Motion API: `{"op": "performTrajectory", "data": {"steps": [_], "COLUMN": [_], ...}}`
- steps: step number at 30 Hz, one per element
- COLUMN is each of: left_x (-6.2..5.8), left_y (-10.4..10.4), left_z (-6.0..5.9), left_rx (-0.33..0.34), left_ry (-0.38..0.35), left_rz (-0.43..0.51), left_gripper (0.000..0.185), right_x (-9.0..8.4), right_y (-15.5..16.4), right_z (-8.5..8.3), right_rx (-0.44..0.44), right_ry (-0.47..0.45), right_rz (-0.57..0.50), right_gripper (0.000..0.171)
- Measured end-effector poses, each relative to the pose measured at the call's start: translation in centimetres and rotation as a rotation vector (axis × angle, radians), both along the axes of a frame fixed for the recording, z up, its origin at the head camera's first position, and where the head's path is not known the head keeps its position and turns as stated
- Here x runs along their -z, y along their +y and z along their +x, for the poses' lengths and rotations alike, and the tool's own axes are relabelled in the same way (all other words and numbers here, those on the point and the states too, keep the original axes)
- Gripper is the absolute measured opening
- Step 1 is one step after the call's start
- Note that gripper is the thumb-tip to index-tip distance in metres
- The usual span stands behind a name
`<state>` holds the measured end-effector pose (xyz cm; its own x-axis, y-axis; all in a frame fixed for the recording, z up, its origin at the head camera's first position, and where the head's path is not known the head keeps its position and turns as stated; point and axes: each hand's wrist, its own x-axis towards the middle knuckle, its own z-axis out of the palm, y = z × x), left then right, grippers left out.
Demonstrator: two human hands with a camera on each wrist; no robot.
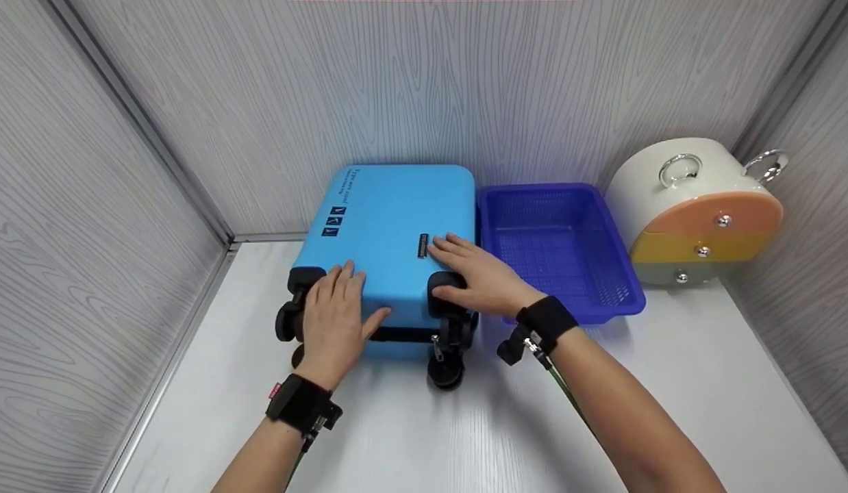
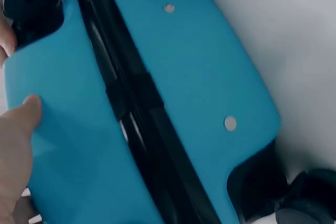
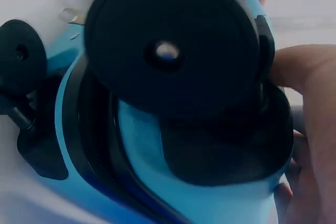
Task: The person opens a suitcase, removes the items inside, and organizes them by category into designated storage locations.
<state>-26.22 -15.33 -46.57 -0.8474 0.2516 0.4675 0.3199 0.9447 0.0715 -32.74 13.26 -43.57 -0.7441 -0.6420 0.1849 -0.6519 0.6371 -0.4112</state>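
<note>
A blue hard-shell suitcase [image 1: 396,205] lies flat on the table, its wheeled end facing me. My left hand [image 1: 335,322] rests on the near left part of the shell beside a black corner guard, with the thumb at the near edge. In the left wrist view that thumb [image 2: 23,116] touches the blue end, beside the black zipper band [image 2: 139,103]. My right hand [image 1: 485,277] lies over the near right corner, fingers straight toward the small nameplate [image 1: 422,246], thumb over the black corner guard. In the right wrist view a black wheel [image 3: 173,82] hides part of that corner.
Right of the suitcase stands a purple-blue plastic basket [image 1: 489,205]. Beyond it, at the far right, is a rounded cream box [image 1: 636,178] with coloured drawer fronts and metal ring handles. Wood-grain panels [image 1: 410,82] rise behind and at both sides.
</note>
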Motion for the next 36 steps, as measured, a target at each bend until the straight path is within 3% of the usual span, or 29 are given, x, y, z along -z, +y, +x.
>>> {"op": "performTrajectory", "data": {"steps": [4, 9, 12, 14, 17, 19, 22, 24, 26, 28, 30, 36], "left_x": [0.8, 2.7, 3.9, 4.7, 5.8, 6.4, 6.8, 6.8, 6.9, 6.9, 7.0, 7.2], "left_y": [0.9, 1.3, 1.6, 2.0, 2.9, 3.8, 5.2, 6.1, 6.9, 7.6, 8.1, 8.3], "left_z": [0.4, 1.5, 2.4, 3.1, 4.0, 4.4, 4.6, 4.4, 4.2, 4.0, 3.9, 3.8], "left_rx": [0.024, 0.156, 0.212, 0.229, 0.232, 0.219, 0.196, 0.178, 0.167, 0.151, 0.129, 0.102], "left_ry": [0.054, 0.239, 0.272, 0.196, -0.083, -0.334, -0.725, -0.91, -1.029, -1.068, -1.059, -0.933], "left_rz": [0.068, 0.113, 0.12, 0.152, 0.292, 0.469, 0.83, 1.05, 1.206, 1.289, 1.326, 1.27], "left_gripper": [0.073, 0.046, 0.027, 0.018, 0.011, 0.015, 0.032, 0.042, 0.046, 0.046, 0.042, 0.031], "right_x": [0.1, 0.0, -0.1, -0.2, -0.2, -0.2, 0.0, 0.1, 0.2, 0.3, 0.3, 0.4], "right_y": [0.7, 0.7, 0.5, 0.5, 0.6, 0.6, 0.7, 0.6, 0.6, 0.6, 0.6, 0.6], "right_z": [-0.3, -0.3, -0.2, -0.2, -0.1, -0.1, -0.1, -0.1, -0.2, -0.2, -0.2, 0.0], "right_rx": [-0.018, -0.029, -0.031, -0.027, -0.019, -0.017, -0.015, -0.017, -0.014, -0.013, -0.013, -0.024], "right_ry": [-0.014, -0.02, -0.019, -0.017, -0.015, -0.018, -0.023, -0.024, -0.029, -0.029, -0.031, -0.027], "right_rz": [-0.017, -0.027, -0.027, -0.026, -0.025, -0.025, -0.033, -0.041, -0.045, -0.046, -0.046, -0.051], "right_gripper": [0.075, 0.074, 0.074, 0.073, 0.073, 0.072, 0.072, 0.072, 0.073, 0.073, 0.073, 0.073]}}
